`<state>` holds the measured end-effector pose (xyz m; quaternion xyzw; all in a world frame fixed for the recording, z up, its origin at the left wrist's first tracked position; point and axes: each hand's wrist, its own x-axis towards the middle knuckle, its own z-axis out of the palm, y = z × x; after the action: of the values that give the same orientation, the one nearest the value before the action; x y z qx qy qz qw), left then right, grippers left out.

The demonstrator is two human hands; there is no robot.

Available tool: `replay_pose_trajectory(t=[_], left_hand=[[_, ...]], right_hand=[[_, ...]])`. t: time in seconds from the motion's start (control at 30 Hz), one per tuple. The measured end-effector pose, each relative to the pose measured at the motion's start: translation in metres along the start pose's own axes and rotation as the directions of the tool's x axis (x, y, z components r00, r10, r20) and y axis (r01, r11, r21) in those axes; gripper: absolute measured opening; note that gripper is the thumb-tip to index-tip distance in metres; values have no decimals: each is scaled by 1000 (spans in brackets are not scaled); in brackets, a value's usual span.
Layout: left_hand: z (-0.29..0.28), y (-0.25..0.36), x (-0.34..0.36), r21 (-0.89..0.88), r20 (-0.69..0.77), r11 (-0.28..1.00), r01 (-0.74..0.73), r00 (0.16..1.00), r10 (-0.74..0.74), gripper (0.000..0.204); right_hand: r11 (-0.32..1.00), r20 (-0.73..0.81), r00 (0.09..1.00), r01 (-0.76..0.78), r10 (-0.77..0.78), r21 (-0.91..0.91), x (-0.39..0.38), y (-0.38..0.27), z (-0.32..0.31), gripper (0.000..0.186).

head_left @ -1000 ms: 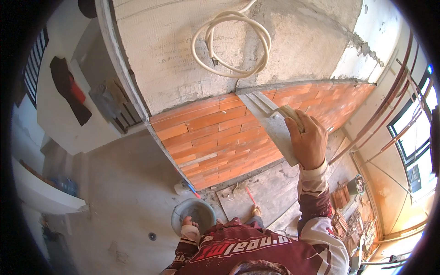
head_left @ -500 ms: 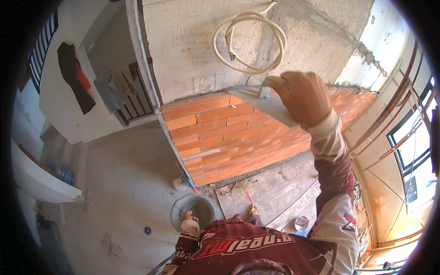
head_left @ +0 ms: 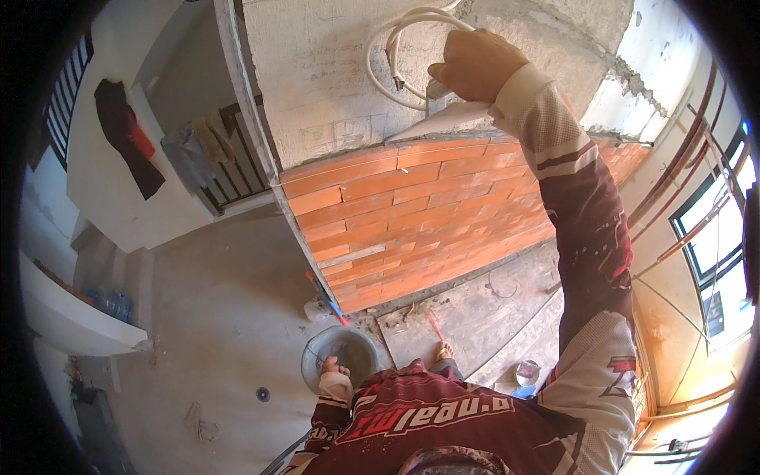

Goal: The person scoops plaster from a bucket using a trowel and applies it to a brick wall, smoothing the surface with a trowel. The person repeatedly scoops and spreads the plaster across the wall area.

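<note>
My right hand (head_left: 479, 65) is raised to the wall and closed round the handle of a plastering trowel (head_left: 451, 121). The trowel's flat blade lies against the rough wall (head_left: 328, 87), just above the top course of the orange brickwork (head_left: 412, 210). A coil of white cable (head_left: 380, 59) hangs on the wall behind my hand and is partly covered by it. Low down, my left hand (head_left: 335, 369) is closed at the near side of a grey bucket (head_left: 366, 348), apparently on its thin handle. Grey material shows inside the bucket.
A string line (head_left: 348, 171) runs along the upper bricks. A board (head_left: 507, 309) lies at the wall's foot, with a small white pail (head_left: 527, 370) on the right. Pipes (head_left: 673, 174) line the right side. A railing (head_left: 241, 150) with cloth stands at the left.
My right hand has moved the trowel up and slightly left, from over the bricks onto the rough wall above. My left hand and the bucket have shifted slightly right in view.
</note>
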<state>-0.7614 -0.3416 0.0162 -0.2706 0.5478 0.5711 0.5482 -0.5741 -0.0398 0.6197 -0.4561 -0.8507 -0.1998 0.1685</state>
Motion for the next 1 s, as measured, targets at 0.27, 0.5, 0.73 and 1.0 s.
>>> replay_pose_trajectory(t=[0.27,0.5,0.73,1.0], left_hand=[[9,1,-18,5,-81,997,-72,994,72,18],[-7,1,-4,-31,17,999,-39,999,40,22],[-4,-1,-3,-13,19,999,-34,999,34,24],[16,0,-27,42,-48,999,-21,999,23,18]], right_hand=[[992,71,995,77,-70,-96,16,21,8,27],[998,133,990,42,-37,-38,9,7,-8,27],[994,20,994,111,-111,21,3,36,5,29],[907,-192,973,196,-131,372,-86,52,14,28]])
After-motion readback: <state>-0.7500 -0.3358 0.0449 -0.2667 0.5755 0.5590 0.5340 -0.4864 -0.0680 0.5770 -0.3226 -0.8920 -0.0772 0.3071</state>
